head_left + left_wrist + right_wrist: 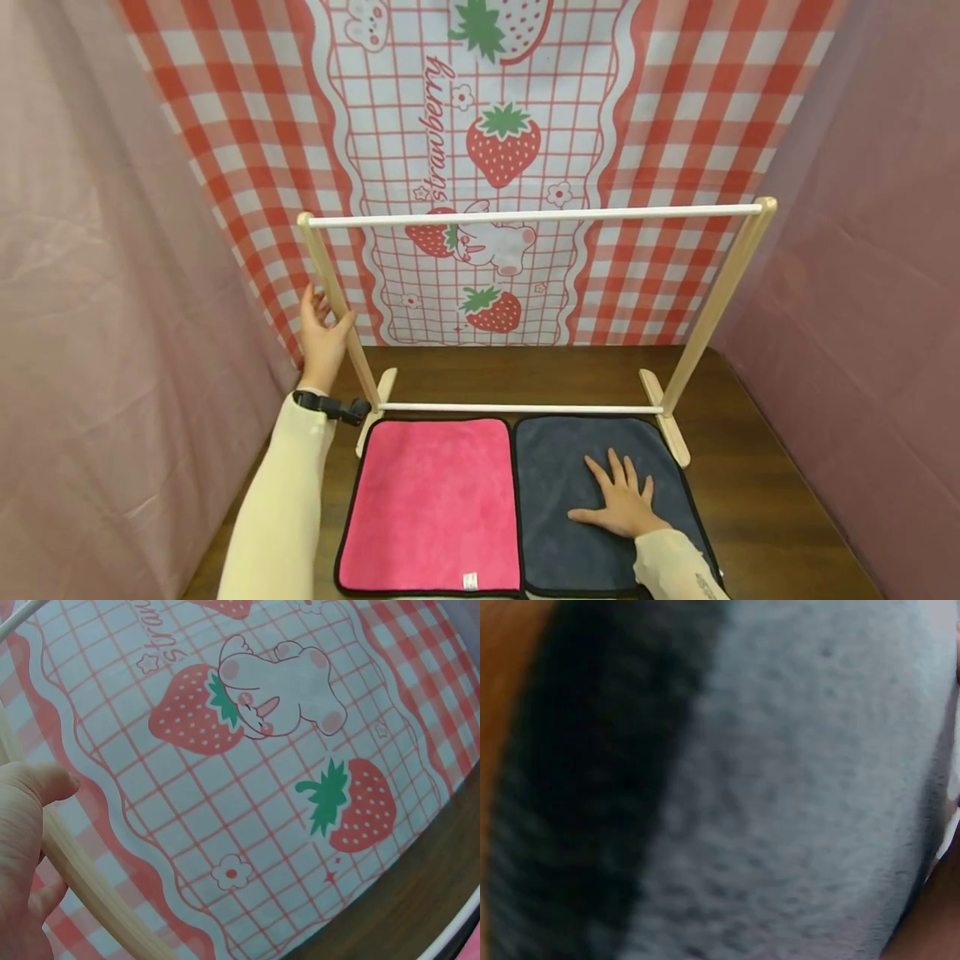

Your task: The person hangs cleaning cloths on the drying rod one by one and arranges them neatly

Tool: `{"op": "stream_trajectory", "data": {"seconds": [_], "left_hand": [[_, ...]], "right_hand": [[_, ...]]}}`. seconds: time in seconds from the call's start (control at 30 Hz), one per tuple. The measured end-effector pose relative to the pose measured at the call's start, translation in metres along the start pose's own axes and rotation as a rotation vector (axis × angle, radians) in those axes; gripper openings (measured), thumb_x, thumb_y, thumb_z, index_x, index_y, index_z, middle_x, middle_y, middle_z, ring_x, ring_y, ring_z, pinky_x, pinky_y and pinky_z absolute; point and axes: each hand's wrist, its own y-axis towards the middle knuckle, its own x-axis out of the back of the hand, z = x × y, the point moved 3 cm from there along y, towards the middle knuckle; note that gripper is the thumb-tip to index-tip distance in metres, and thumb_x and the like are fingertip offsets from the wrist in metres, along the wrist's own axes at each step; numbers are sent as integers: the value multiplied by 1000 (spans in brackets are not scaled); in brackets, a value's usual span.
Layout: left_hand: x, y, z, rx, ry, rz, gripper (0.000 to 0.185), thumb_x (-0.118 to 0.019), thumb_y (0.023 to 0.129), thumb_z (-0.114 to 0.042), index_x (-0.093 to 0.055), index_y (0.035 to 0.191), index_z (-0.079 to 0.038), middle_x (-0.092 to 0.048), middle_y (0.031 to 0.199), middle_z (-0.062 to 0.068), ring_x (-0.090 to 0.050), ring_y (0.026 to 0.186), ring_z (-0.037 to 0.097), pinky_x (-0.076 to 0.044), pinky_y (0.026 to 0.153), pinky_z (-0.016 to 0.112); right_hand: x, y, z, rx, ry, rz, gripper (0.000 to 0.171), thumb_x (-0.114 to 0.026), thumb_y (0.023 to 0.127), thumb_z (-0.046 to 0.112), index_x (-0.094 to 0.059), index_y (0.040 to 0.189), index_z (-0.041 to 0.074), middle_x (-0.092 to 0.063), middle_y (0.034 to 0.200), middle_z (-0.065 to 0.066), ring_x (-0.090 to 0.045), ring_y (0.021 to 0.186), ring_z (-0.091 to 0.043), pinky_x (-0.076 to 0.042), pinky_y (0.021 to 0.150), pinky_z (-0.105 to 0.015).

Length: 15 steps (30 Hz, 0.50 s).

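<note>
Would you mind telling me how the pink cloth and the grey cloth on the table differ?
The pink cloth lies on the left and is untouched; the grey cloth lies on the right with the right hand spread flat on it. The pink cloth shows a small white tag at its near edge; the grey cloth shows none. Both lie flat, side by side, with black edging.

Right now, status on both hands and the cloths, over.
Left hand grips the rack's left post. Right hand flat, fingers spread, on the grey cloth. Pink cloth lies flat beside it, untouched. Top rail bare.
</note>
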Motion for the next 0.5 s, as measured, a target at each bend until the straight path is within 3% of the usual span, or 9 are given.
{"op": "stream_trajectory", "data": {"seconds": [0.13, 0.27, 0.5], "left_hand": [[-4, 7, -6, -25, 18, -14, 76, -64, 89, 8, -27, 154, -3, -41, 144, 21, -46, 122, 26, -45, 100, 35], [-4, 12, -12, -69, 44, -84, 63, -60, 88, 10, -40, 147, -1, -51, 134, 21, -51, 104, 18, -45, 85, 24], [-2, 17, -17, -120, 155, -208, 42, -60, 87, 8, -59, 129, 4, -64, 119, 21, -60, 92, 20, -48, 78, 19]], "right_hand": [[-2, -3, -2, -7, 14, 4, 109, -72, 73, 70, -33, 155, 10, -4, 159, -33, 2, 140, -60, 9, 99, -83], [-2, -2, -4, -5, 1, -3, 106, -70, 75, 71, -34, 155, 11, -6, 160, -31, 2, 141, -58, 9, 100, -82], [-2, 3, -7, 2, 22, -14, 100, -67, 79, 69, -36, 154, 12, -9, 159, -29, 0, 141, -57, 6, 100, -82]]}}
